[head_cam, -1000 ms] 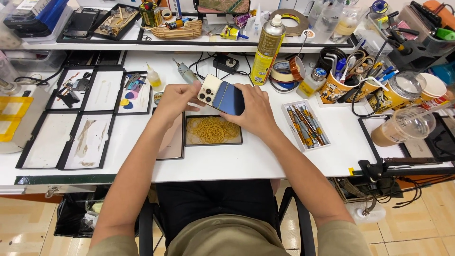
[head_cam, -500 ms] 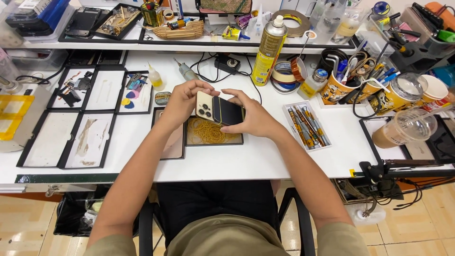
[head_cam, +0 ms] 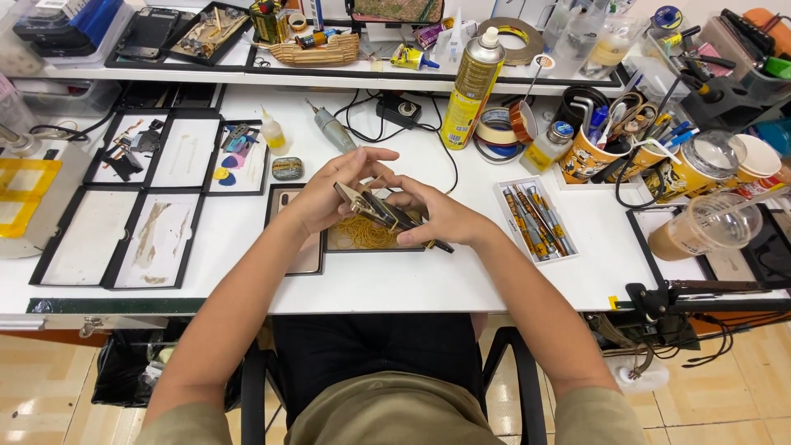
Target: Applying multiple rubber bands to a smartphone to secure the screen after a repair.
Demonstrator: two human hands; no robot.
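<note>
Above worktop (head_cam: 395, 288): left hand (head_cam: 325, 194), right hand (head_cam: 437, 216) both pinching tilted smartphone (head_cam: 375, 206) by edges; loose pinch risks drop onto tray (head_cam: 329, 244).

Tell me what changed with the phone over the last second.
Both hands, left hand and right hand, kept hold of the phone and turned it from back-up and flat to tilted nearly edge-on, slightly nearer the body. The tray of yellow bands and spray can stayed put.
</note>
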